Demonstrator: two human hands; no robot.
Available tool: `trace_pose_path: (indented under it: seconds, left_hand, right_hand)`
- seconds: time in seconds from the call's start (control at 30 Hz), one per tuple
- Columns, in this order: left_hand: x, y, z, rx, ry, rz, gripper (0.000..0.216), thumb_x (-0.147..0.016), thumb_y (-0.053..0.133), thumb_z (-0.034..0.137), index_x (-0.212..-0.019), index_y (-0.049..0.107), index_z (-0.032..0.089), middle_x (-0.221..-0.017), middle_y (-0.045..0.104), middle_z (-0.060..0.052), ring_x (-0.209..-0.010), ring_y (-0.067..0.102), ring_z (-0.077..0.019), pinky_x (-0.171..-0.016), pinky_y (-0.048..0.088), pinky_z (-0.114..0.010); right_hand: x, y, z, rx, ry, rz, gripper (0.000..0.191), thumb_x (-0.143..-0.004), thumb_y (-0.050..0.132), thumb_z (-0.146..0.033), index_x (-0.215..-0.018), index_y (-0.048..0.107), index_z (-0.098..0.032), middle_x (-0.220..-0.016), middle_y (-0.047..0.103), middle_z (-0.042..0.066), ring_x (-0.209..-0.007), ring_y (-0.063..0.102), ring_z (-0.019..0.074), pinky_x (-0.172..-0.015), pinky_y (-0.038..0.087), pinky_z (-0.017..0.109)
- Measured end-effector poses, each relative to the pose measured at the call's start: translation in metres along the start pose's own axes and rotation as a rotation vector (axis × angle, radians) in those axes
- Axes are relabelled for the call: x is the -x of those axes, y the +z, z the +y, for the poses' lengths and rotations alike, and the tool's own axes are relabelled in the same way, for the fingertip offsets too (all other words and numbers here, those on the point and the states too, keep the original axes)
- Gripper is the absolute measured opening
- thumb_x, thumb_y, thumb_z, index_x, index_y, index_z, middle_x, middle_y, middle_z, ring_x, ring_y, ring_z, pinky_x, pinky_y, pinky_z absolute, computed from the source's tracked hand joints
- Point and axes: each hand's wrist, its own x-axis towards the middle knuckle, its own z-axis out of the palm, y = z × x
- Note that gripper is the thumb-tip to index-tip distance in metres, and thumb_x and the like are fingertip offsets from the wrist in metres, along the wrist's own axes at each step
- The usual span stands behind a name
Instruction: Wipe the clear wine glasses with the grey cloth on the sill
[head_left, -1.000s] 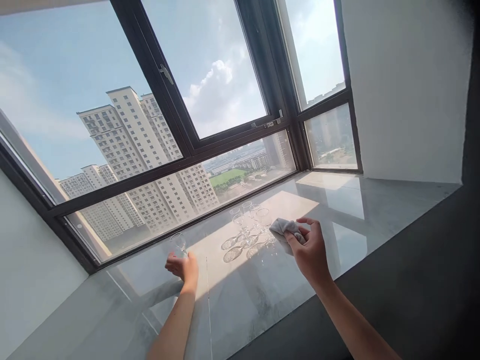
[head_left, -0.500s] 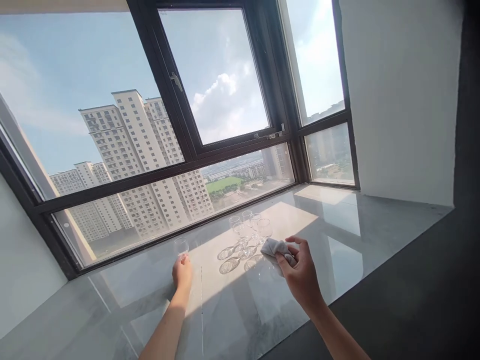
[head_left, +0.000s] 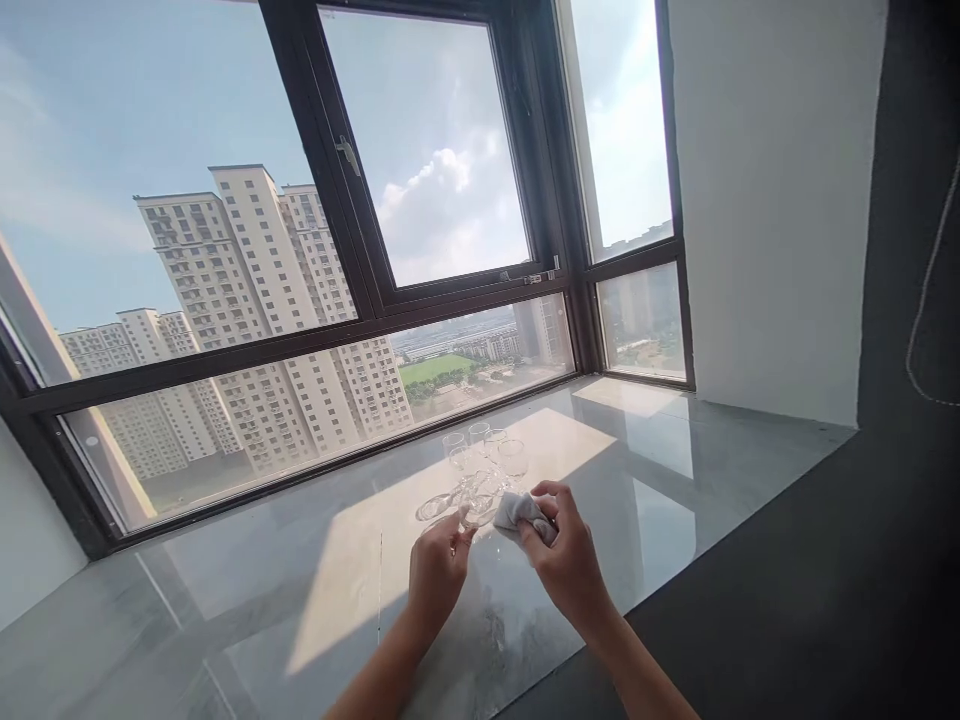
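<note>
My left hand (head_left: 439,562) has moved in to lower centre, pinching a glass (head_left: 474,512); my right hand (head_left: 564,552) pinches a grey cloth (head_left: 517,510). So glass and cloth now sit close together, near the other glasses (head_left: 512,459).

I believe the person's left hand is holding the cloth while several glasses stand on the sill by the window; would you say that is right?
Not quite: the head view shows the cloth in the right hand, not the left hand. Several glasses do stand on the sill by the window.
</note>
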Motion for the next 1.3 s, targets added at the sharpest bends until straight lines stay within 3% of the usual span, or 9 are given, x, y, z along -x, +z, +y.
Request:
trace_pose_path:
  seconds: [0.1,0.17,0.33,0.5,0.7,0.83,1.03,1.2,1.3]
  left_hand:
    - [-0.003,-0.008,-0.006,-0.141,0.033,-0.054,0.022,-0.09,0.052,0.023,-0.1,0.071,0.021,-0.074,0.071,-0.004,-0.067,0.065,-0.0187,-0.06,0.043,-0.025]
    - [-0.003,-0.011,-0.004,-0.21,0.111,-0.095,0.018,-0.087,0.053,0.018,-0.091,0.071,0.021,-0.073,0.069,-0.005,-0.069,0.064,-0.0195,-0.061,0.041,-0.026]
    - [-0.002,-0.01,0.0,-0.255,0.271,-0.127,0.021,-0.084,0.056,0.016,-0.097,0.07,0.021,-0.071,0.067,-0.005,-0.069,0.061,-0.0195,-0.063,0.04,-0.028]
    - [0.002,-0.006,0.001,-0.132,0.34,-0.162,0.019,-0.082,0.06,0.018,-0.098,0.071,0.023,-0.066,0.064,-0.003,-0.064,0.059,-0.0174,-0.063,0.04,-0.027]
    - [0.003,-0.003,0.005,0.094,0.211,-0.06,0.026,-0.089,0.056,0.022,-0.112,0.07,0.021,-0.069,0.066,-0.002,-0.063,0.058,-0.0146,-0.062,0.042,-0.025]
    - [0.0,-0.005,0.001,0.065,0.127,-0.03,0.028,-0.09,0.055,0.023,-0.114,0.069,0.019,-0.067,0.064,-0.002,-0.06,0.055,-0.0134,-0.059,0.04,-0.023]
    - [-0.002,-0.006,-0.001,-0.111,0.188,-0.1,0.025,-0.086,0.058,0.018,-0.107,0.072,0.021,-0.069,0.065,-0.004,-0.064,0.059,-0.0169,-0.059,0.039,-0.026]
    - [-0.001,-0.005,0.0,-0.108,0.307,-0.129,0.024,-0.086,0.061,0.025,-0.107,0.072,0.023,-0.067,0.065,-0.004,-0.064,0.06,-0.0176,-0.063,0.042,-0.027]
    - [0.001,-0.003,0.001,-0.048,0.298,-0.099,0.023,-0.089,0.06,0.031,-0.107,0.072,0.023,-0.065,0.064,-0.004,-0.062,0.059,-0.0165,-0.061,0.041,-0.027]
  right_hand:
    - [0.004,0.003,-0.004,0.005,-0.069,-0.144,0.026,-0.086,0.053,-0.027,-0.111,0.046,-0.025,-0.083,0.069,0.001,-0.069,0.065,0.018,-0.061,0.049,0.027]
    - [0.005,0.003,-0.008,0.021,-0.099,-0.149,0.026,-0.085,0.054,-0.027,-0.111,0.048,-0.026,-0.086,0.07,0.001,-0.073,0.067,0.0193,-0.063,0.051,0.028]
    - [0.001,-0.006,-0.012,0.07,-0.09,-0.052,0.026,-0.085,0.058,-0.035,-0.108,0.05,-0.026,-0.09,0.071,0.005,-0.077,0.068,0.0225,-0.062,0.052,0.03]
    - [-0.005,-0.019,-0.006,0.113,-0.02,0.107,0.032,-0.084,0.061,-0.042,-0.107,0.05,-0.024,-0.094,0.071,0.008,-0.082,0.069,0.0235,-0.066,0.054,0.031]
    - [-0.014,-0.031,0.003,0.18,0.051,0.169,0.04,-0.079,0.065,-0.047,-0.108,0.051,-0.023,-0.097,0.071,0.01,-0.084,0.069,0.0259,-0.065,0.054,0.032]
    - [-0.014,-0.028,0.004,0.171,0.028,0.061,0.035,-0.081,0.062,-0.044,-0.107,0.051,-0.023,-0.093,0.071,0.009,-0.079,0.069,0.0245,-0.064,0.054,0.032]
    - [-0.011,-0.027,-0.004,0.129,0.005,-0.046,0.034,-0.082,0.062,-0.043,-0.107,0.05,-0.024,-0.093,0.072,0.007,-0.079,0.068,0.0236,-0.064,0.054,0.032]
    - [-0.014,-0.031,-0.002,0.163,0.019,-0.01,0.031,-0.081,0.06,-0.042,-0.105,0.051,-0.024,-0.09,0.072,0.007,-0.077,0.068,0.0232,-0.064,0.052,0.032]
    - [-0.016,-0.032,0.001,0.22,0.016,0.023,0.029,-0.079,0.061,-0.041,-0.102,0.053,-0.024,-0.088,0.072,0.007,-0.078,0.068,0.0237,-0.064,0.051,0.031]
